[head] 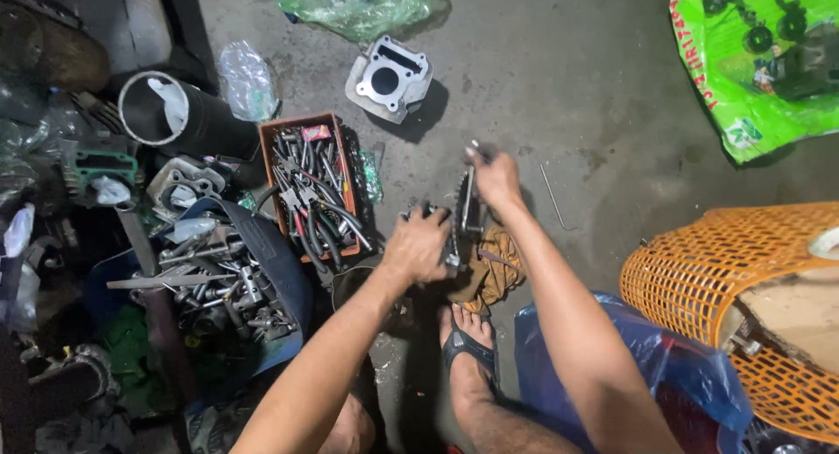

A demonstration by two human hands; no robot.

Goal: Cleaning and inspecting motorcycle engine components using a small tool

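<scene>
The head camera looks down at a grey concrete floor (pixel 568 96) where a person sits with bare arms stretched out. The left hand (pixel 418 244) is closed tight around a dark metal engine part (pixel 454 231) and holds it steady on the floor, just in front of the person's foot. A round toothed gear (pixel 463 196) stands up on that part, between the two hands. The right hand (pixel 495 176) is shut around a small shiny metal tool (pixel 474 145) that pokes out above the fingers, right over the gear. A crumpled brown rag (pixel 496 275) lies under the part and touches it. The person's foot in a dark sandal (pixel 470 345) rests just below the rag. To the left sits an orange tray (pixel 310 187) full of wrenches and pliers. Further left is a blue tub (pixel 262 270) heaped with grey metal bits. Near the top of the floor lies a silver engine cylinder (pixel 389 76) with a round hole, well apart from the hands. A thin metal rod (pixel 552 196) lies on the floor to the right of the right hand. An orange plastic basket (pixel 725 279) stands at the right side, with a blue plastic bag (pixel 559 349) beside it. A green bag (pixel 756 61) lies in the top right corner.
</scene>
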